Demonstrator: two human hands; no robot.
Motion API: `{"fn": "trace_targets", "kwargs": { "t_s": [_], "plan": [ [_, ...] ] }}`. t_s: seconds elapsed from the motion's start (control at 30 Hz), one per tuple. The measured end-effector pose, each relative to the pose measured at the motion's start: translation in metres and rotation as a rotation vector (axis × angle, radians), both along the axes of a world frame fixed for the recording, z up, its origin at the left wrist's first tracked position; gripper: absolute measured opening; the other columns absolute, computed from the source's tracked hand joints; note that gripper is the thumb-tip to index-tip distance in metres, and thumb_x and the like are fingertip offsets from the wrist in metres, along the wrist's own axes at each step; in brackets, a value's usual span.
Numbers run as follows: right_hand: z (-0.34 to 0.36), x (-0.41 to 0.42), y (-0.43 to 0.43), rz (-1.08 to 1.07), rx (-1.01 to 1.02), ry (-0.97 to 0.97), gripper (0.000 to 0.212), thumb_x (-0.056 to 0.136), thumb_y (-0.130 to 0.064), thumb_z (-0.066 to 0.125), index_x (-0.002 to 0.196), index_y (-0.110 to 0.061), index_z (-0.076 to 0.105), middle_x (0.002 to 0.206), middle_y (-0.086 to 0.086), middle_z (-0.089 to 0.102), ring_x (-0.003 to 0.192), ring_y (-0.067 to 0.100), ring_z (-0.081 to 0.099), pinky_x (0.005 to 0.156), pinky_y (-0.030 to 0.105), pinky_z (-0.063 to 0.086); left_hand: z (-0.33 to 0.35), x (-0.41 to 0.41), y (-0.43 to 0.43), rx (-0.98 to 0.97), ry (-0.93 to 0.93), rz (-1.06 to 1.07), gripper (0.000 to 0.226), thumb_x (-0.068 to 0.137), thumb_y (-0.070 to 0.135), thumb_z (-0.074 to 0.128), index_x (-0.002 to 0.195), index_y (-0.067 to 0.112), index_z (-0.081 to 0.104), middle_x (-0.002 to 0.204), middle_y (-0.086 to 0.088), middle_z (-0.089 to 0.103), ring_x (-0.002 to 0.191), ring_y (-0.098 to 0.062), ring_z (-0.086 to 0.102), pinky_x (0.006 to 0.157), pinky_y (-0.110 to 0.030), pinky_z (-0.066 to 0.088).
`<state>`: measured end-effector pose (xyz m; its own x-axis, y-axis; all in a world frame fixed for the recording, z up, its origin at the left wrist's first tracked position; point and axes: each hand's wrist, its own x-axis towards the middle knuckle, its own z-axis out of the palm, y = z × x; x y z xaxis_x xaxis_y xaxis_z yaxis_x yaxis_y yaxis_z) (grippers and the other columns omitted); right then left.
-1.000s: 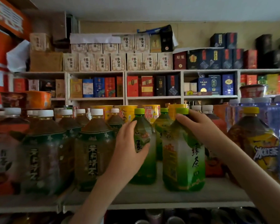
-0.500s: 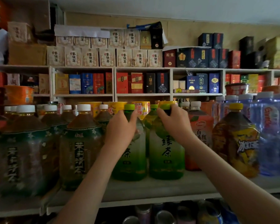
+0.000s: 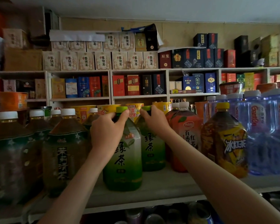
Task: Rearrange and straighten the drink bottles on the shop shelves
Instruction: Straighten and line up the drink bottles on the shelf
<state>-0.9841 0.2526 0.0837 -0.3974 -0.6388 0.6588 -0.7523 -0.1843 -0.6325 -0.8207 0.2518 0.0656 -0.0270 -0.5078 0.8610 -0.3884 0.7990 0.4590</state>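
head view, itemised against one landmark, the near green tea bottle (image 3: 123,159).

shelf board (image 3: 168,188): carries the landmark, which stands upright close to the front edge.

neighbours: a dark jasmine tea bottle (image 3: 63,151) stands just to the landmark's left. a red tea bottle (image 3: 187,136) and a yellow-capped iced tea bottle (image 3: 225,139) stand to its right, with the water bottles (image 3: 265,126) beyond them.

second green tea bottle (image 3: 152,149): just right of the landmark and set further back, upright, possibly touching it.

change noted: a second ago the left hand (image 3: 107,131) lay flat on the side of a green bottle, and the other green bottle showed its label turned aside. now both hands sit at the necks and both labels face front. judgement: turning is nearly done, but the pair is not level in depth, so lining up remains.

right hand (image 3: 155,122): on the second bottle's shoulder.

left fingers (image 3: 120,114): curled round the landmark's neck, directly under its green cap (image 3: 121,109), thumb side hidden.

right fingers (image 3: 145,113): wrapped over the second bottle's neck, covering most of its cap (image 3: 146,108).
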Motion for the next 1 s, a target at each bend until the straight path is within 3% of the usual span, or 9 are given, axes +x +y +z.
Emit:
{"fn": "trace_targets", "kwargs": {
  "t_s": [0.1, 0.17, 0.27, 0.43, 0.57, 0.67, 0.73, 0.87, 1.0],
  "plan": [
    [0.004, -0.004, 0.010, 0.011, 0.042, 0.027, 0.038, 0.097, -0.037, 0.047, 0.118, -0.005, 0.047, 0.098, 0.006, 0.058, 0.073, 0.010, 0.055, 0.055, 0.020, 0.045, -0.001, -0.010, 0.013, -0.009, 0.042, -0.078, 0.045, 0.086, 0.049, 0.056, 0.056, 0.016, 0.062, 0.048, -0.002, 0.057, 0.046, -0.016, 0.056, 0.044, -0.025, 0.040],
    [0.007, -0.008, 0.016, -0.009, 0.092, 0.056, 0.047, 0.097, -0.037, 0.045, 0.129, -0.003, 0.043, 0.109, 0.011, 0.058, 0.086, 0.017, 0.057, 0.063, 0.023, 0.045, -0.002, -0.019, 0.020, 0.010, 0.068, -0.128, 0.045, 0.086, 0.048, 0.058, 0.056, 0.015, 0.062, 0.048, -0.004, 0.058, 0.046, -0.018, 0.056, 0.046, -0.028, 0.042],
    [0.013, -0.008, 0.029, 0.031, 0.112, 0.002, 0.044, 0.099, -0.039, 0.040, 0.127, -0.007, 0.048, 0.107, 0.009, 0.061, 0.088, 0.018, 0.058, 0.069, 0.029, 0.049, -0.004, -0.036, 0.030, 0.035, 0.079, -0.159, 0.040, 0.086, 0.047, 0.059, 0.060, 0.017, 0.064, 0.049, 0.000, 0.058, 0.048, -0.013, 0.056, 0.044, -0.019, 0.039],
    [0.015, 0.001, 0.076, 0.192, -0.073, -0.047, 0.037, 0.100, -0.039, 0.035, 0.124, -0.018, 0.054, 0.107, -0.001, 0.061, 0.099, 0.012, 0.056, 0.084, 0.030, 0.047, -0.003, -0.060, 0.040, 0.117, 0.142, -0.269, 0.029, 0.086, 0.044, 0.061, 0.071, 0.020, 0.069, 0.059, 0.006, 0.063, 0.056, -0.005, 0.058, 0.048, -0.011, 0.042],
    [0.001, 0.001, 0.093, 0.200, -0.032, 0.042, 0.033, 0.101, -0.038, 0.032, 0.101, -0.017, 0.057, 0.087, -0.004, 0.060, 0.081, 0.008, 0.058, 0.070, 0.020, 0.048, 0.001, -0.075, 0.046, 0.233, 0.135, -0.301, 0.020, 0.089, 0.042, 0.057, 0.070, 0.033, 0.057, 0.067, 0.012, 0.060, 0.061, -0.002, 0.054, 0.049, -0.012, 0.039],
    [-0.010, -0.002, 0.095, 0.170, -0.060, 0.019, 0.039, 0.102, -0.038, 0.029, 0.100, -0.013, 0.060, 0.087, -0.003, 0.060, 0.079, 0.006, 0.055, 0.066, 0.017, 0.041, 0.001, -0.088, 0.039, 0.291, 0.155, -0.255, 0.015, 0.086, 0.046, 0.058, 0.082, 0.032, 0.056, 0.084, 0.010, 0.061, 0.077, -0.007, 0.057, 0.066, -0.024, 0.050],
    [-0.013, -0.005, 0.097, 0.150, -0.059, 0.036, 0.037, 0.101, -0.038, 0.031, 0.103, -0.015, 0.060, 0.090, -0.004, 0.061, 0.081, 0.005, 0.056, 0.067, 0.021, 0.042, 0.000, -0.094, 0.033, 0.291, 0.147, -0.218, 0.025, 0.084, 0.051, 0.057, 0.091, 0.027, 0.060, 0.090, 0.007, 0.063, 0.083, -0.012, 0.060, 0.075, -0.035, 0.055],
    [-0.010, -0.022, 0.112, -0.005, -0.132, 0.194, 0.034, 0.099, -0.031, 0.042, 0.129, -0.017, 0.051, 0.116, -0.002, 0.060, 0.102, 0.009, 0.057, 0.081, 0.018, 0.046, -0.004, -0.094, 0.034, 0.198, 0.086, -0.142, 0.045, 0.084, 0.058, 0.052, 0.104, 0.019, 0.059, 0.097, 0.006, 0.060, 0.090, -0.013, 0.057, 0.081, -0.035, 0.051],
    [0.001, -0.056, 0.142, -0.280, -0.343, 0.332, 0.038, 0.096, -0.015, 0.046, 0.134, -0.014, 0.045, 0.131, 0.002, 0.053, 0.121, 0.016, 0.048, 0.099, 0.033, 0.041, -0.020, -0.092, 0.054, -0.190, -0.019, 0.171, 0.055, 0.087, 0.048, 0.054, 0.125, 0.009, 0.046, 0.119, -0.009, 0.053, 0.111, -0.025, 0.049, 0.098, -0.045, 0.041]
  ]
}}
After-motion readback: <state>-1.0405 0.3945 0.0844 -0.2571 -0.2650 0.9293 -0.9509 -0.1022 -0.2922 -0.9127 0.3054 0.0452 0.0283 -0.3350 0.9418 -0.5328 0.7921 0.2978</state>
